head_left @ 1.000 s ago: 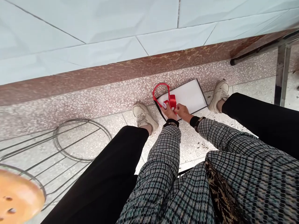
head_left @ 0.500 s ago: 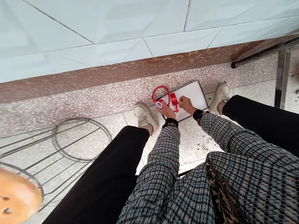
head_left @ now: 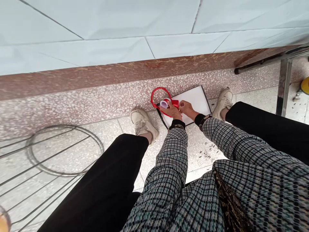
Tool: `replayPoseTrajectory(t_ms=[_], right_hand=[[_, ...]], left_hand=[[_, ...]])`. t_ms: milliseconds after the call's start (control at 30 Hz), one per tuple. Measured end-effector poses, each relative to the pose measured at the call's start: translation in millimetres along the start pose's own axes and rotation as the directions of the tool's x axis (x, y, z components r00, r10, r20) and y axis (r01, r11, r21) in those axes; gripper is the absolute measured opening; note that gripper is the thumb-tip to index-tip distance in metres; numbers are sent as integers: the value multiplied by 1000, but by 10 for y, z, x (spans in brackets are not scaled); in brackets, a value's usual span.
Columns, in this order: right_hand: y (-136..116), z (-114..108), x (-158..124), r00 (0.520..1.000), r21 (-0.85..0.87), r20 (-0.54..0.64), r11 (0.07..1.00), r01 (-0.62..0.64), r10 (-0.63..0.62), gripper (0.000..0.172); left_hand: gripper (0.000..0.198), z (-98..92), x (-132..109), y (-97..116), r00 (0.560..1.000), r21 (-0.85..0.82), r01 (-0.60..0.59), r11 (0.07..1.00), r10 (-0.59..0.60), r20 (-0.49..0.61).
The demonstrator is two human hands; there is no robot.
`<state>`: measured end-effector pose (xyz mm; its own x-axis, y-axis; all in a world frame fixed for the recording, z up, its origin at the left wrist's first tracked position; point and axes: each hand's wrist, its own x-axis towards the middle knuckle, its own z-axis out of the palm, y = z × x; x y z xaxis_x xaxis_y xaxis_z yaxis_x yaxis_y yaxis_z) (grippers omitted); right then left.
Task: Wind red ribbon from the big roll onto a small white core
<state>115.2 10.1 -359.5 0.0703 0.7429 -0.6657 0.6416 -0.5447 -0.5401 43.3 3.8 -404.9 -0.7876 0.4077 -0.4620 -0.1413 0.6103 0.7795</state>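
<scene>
My left hand (head_left: 172, 111) is wrapped round a roll of red ribbon with a pale core (head_left: 163, 104). A loop of red ribbon (head_left: 152, 97) curves out beyond the roll, over the terrazzo. My right hand (head_left: 186, 107) pinches the red ribbon beside the roll, its fingertips close to my left hand. Both hands are above a white rectangular board or shallow box with a dark edge (head_left: 196, 98), which lies on the floor between my shoes. The ribbon's free end is partly hidden by my fingers.
A wire rack (head_left: 101, 151) stands on the left. At the right is a metal frame leg (head_left: 283, 87), with a yellow object (head_left: 305, 85) beyond it. The tiled wall (head_left: 116, 48) rises ahead. Small dark bits (head_left: 209, 152) are scattered on the floor.
My hands have come closer together, and the ribbon stretch between them looks shorter. The view has shifted, bringing the yellow object in at the right, while the orange seat has mostly left at the left.
</scene>
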Motion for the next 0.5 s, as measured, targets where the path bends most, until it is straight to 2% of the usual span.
replayPoseTrajectory(t_ms=[100, 233, 500], right_hand=[[-31, -112, 46, 999, -54, 39, 999, -7, 10, 10], [-78, -289, 114, 996, -196, 79, 978, 64, -49, 14], [-246, -518, 136, 969, -513, 184, 825, 235, -162, 25]], left_hand=[[46, 6, 30, 0, 999, 13, -39, 999, 38, 20], [47, -12, 53, 5, 997, 2, -47, 999, 47, 56], [50, 12, 97, -35, 991, 10, -106, 994, 105, 89]])
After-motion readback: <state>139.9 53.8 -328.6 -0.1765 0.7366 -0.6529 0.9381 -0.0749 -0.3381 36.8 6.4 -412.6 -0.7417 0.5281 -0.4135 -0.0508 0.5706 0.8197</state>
